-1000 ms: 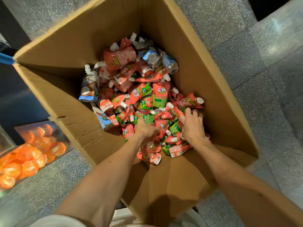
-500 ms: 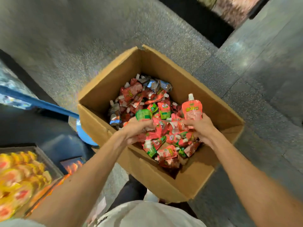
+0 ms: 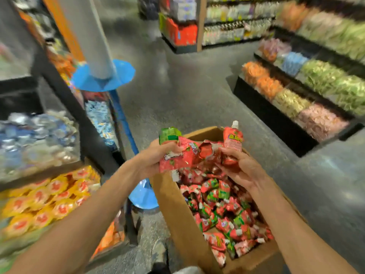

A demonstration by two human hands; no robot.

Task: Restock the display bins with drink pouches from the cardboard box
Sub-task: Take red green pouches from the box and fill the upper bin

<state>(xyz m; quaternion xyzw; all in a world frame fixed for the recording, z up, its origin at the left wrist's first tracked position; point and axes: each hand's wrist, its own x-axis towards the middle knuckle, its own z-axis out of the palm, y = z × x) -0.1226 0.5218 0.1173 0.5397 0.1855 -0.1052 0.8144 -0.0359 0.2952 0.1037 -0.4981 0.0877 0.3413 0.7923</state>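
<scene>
Far shelving [image 3: 237, 22]: goods smeared by motion blur, labels unreadable; display bins on the right [image 3: 292, 99]: contents reduced to colour patches; left bins [image 3: 39, 202]: blurred, cut by the left edge; cardboard box [image 3: 177, 214]: near corner cut by the bottom edge; drink pouches [image 3: 183, 155] in hand: print illegible, count unclear; left hand [image 3: 152, 157]: palm hidden against the bundle.

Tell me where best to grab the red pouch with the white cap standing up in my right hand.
Pinch the red pouch on its flat upper body, just under the white cap, coming from above. It stands nearly upright, spout up, and that part is free, while the right hand grips its lower end. The flat faces probably give a surer hold than the cap.
</scene>
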